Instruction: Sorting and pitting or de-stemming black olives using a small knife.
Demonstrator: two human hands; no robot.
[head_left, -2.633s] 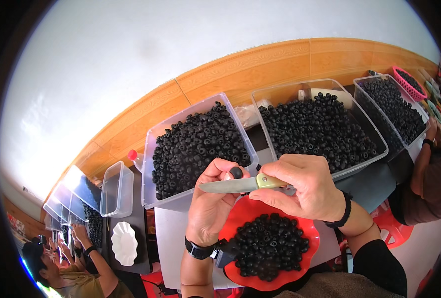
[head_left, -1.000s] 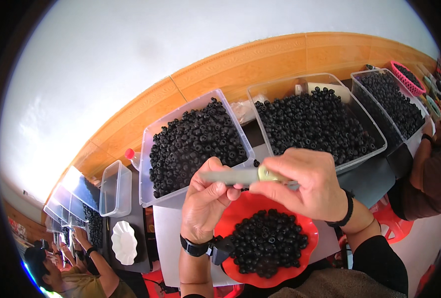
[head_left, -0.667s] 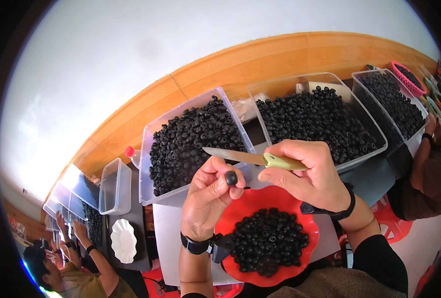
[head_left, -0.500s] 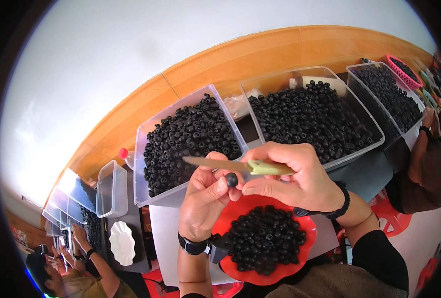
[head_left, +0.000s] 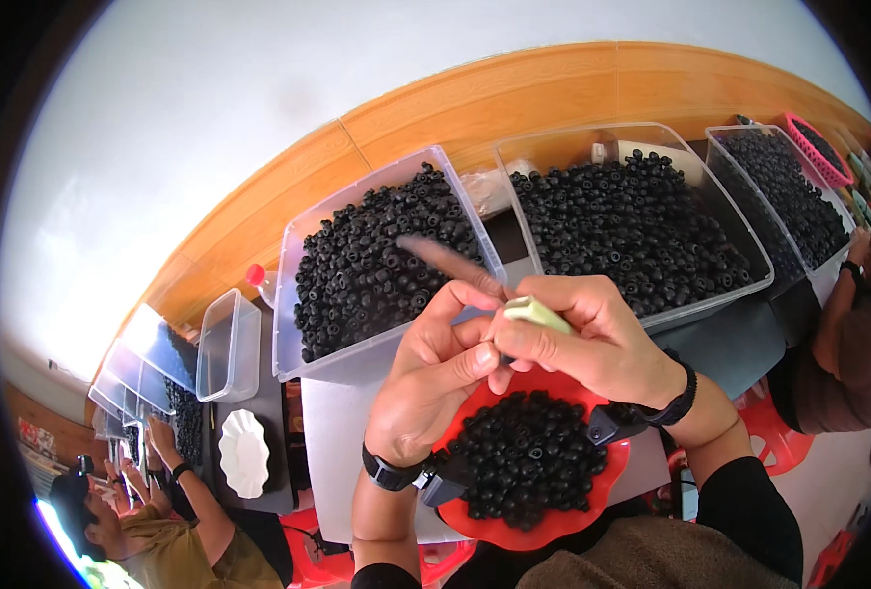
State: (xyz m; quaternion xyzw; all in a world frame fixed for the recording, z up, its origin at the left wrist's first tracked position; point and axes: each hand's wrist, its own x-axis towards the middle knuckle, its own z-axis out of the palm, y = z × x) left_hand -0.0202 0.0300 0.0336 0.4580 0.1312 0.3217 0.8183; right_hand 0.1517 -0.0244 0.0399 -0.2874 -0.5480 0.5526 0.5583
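Observation:
My right hand [head_left: 597, 339] is closed around the pale green handle of a knife [head_left: 537, 313], its blade blurred and pointing up and left. Against it, my left hand [head_left: 425, 378] is pinched together at the fingertips. Only a dark sliver of a small black round piece [head_left: 507, 360] shows between the fingers; the rest is hidden. Below both hands stands a red wavy-rimmed bowl [head_left: 612, 471] heaped with similar black pieces [head_left: 528, 456]. Beyond them, a clear bin [head_left: 288, 294] at left and a clear bin [head_left: 764, 265] at right hold many more, several showing ring-shaped openings.
Farther left are an empty clear bin [head_left: 231, 348], a white scalloped dish [head_left: 244, 455] and a red-capped bottle [head_left: 262, 280]. A co-worker [head_left: 160, 530] sits at left, another person [head_left: 843, 363] at right beside a third filled bin [head_left: 838, 196] and a pink basket [head_left: 838, 175].
The knife has tilted, with its blade angled more steeply up. My fingers have drawn together over the black piece, which showed plainly before. The whole view has shifted slightly.

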